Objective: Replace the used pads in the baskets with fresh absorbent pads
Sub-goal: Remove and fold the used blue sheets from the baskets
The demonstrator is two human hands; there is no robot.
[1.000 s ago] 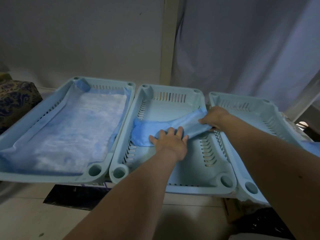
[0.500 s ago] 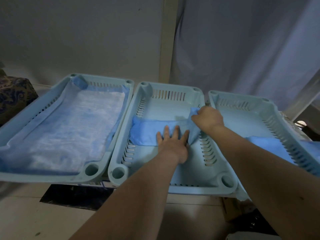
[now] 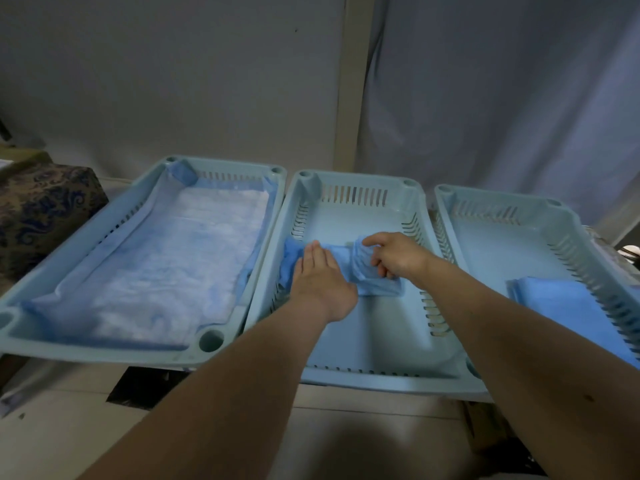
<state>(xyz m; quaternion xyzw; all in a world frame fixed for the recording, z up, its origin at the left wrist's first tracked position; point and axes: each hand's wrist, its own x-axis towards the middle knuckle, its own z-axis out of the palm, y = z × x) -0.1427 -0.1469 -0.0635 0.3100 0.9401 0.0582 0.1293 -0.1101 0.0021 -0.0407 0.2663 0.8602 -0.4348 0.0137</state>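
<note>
Three pale blue slotted baskets stand side by side. The left basket (image 3: 214,341) is lined with a spread blue-and-white pad (image 3: 166,265). In the middle basket (image 3: 374,341) lies a bunched blue pad (image 3: 377,289). My left hand (image 3: 318,282) lies flat on its left part, fingers straight. My right hand (image 3: 398,254) grips the pad's gathered right end, folded over toward the middle. The right basket (image 3: 491,244) holds a folded blue pad (image 3: 568,306) near its front.
A patterned brown and blue box (image 3: 45,209) stands left of the baskets. A grey wall and a hanging grey curtain (image 3: 502,98) close off the back. Pale floor and a dark gap show below the baskets' front edges.
My right hand has carried the pad's right end leftward from the basket's right wall toward the middle, folding it over. My left hand stays pressed on the pad, shifted slightly left.
</note>
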